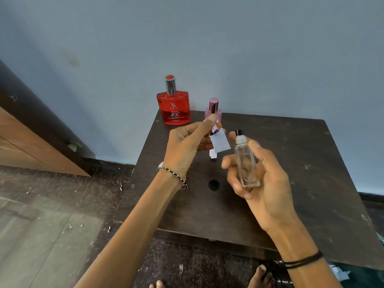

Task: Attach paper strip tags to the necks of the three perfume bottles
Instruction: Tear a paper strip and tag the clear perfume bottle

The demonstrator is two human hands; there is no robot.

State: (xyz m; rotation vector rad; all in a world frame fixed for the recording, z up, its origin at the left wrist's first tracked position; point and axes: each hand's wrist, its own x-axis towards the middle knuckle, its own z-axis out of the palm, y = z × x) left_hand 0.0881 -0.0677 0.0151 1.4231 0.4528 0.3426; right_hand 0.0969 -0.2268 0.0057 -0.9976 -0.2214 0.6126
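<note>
My right hand (262,179) holds a clear rectangular perfume bottle (246,161) with a black cap upright above the table. My left hand (187,146) pinches a white paper strip (220,142) just left of that bottle's neck; a second bit of paper hangs below it. A red perfume bottle (173,107) with a silver cap stands at the table's far left corner. A small pink perfume bottle (214,111) with a pink cap stands right of it, partly hidden by my left thumb and the strip.
The dark wooden table (301,183) has a round hole (214,185) near its middle and stands against a blue-grey wall. A wooden cabinet (31,142) is at the left. Paper scraps (340,274) lie on the floor at lower right, near my bare toes.
</note>
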